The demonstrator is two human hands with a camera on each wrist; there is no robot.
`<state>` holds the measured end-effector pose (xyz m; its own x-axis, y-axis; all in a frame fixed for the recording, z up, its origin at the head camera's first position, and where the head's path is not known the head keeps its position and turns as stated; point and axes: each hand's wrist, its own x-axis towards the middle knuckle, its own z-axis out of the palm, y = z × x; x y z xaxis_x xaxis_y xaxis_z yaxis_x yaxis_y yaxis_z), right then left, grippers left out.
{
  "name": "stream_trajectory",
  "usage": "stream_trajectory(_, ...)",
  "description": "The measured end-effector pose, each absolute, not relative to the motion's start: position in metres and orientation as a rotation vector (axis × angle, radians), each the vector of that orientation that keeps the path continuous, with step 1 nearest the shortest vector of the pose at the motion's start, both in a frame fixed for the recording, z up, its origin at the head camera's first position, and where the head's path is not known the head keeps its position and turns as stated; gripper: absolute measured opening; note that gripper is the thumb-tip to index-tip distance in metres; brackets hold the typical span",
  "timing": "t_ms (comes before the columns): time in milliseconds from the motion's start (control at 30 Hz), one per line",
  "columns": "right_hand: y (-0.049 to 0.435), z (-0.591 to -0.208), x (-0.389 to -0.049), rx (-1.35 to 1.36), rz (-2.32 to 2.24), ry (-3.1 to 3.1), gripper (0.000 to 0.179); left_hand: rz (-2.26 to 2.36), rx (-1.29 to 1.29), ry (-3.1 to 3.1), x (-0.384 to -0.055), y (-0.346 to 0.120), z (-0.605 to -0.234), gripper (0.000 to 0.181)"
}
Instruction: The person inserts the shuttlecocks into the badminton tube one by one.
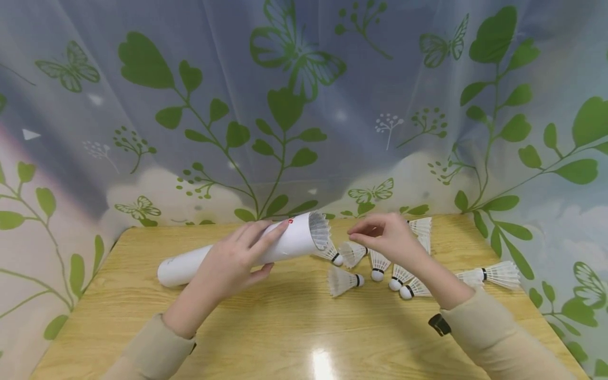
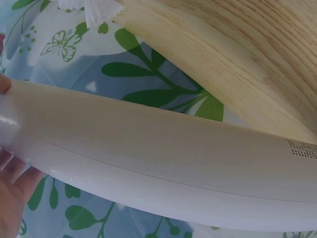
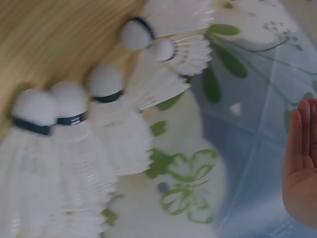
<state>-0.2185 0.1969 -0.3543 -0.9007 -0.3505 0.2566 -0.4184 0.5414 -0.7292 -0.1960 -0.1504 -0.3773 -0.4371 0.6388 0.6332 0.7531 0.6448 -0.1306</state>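
Observation:
My left hand [image 1: 236,257] grips a white shuttlecock tube [image 1: 185,264], which tilts up toward its right end. At that mouth the feathered skirt of a shuttlecock [image 1: 320,230] pokes out. Filling the left wrist view, the tube [image 2: 148,144] shows a lengthwise seam, with fingers at its left end. My right hand [image 1: 390,238] is raised over the loose shuttlecocks right of the mouth, thumb near the fingertips and nothing held. In the right wrist view the fingers of this hand [image 3: 301,163] look straight. One shuttlecock [image 1: 344,281] lies nearest the front, its cork to the right.
Several more shuttlecocks lie under and beside my right hand, including one [image 1: 378,265] with its cork toward me. Farther right on the wooden table [image 1: 266,327] are more shuttlecocks [image 1: 501,275]. A leaf-and-butterfly patterned curtain [image 1: 214,132] hangs along the back and sides.

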Motion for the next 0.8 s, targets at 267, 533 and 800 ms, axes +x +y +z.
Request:
stream_trajectory(267, 0.232, -0.375, -0.226, 0.547, 1.165, -2.745, 0.011, -0.207, -1.088, -2.2, -0.196, -0.15, -0.378, 0.093)
stream_trajectory(533, 0.269, -0.383, -0.22, 0.414, 1.102, -2.782, 0.014, -0.196, -1.087, -2.208, -0.196, -0.149, -0.381, 0.092)
stream_trajectory(800, 0.311, -0.394, -0.206, 0.256, 1.069, -2.875, 0.019, -0.188, -1.087, -2.207, -0.196, -0.148, -0.382, 0.091)
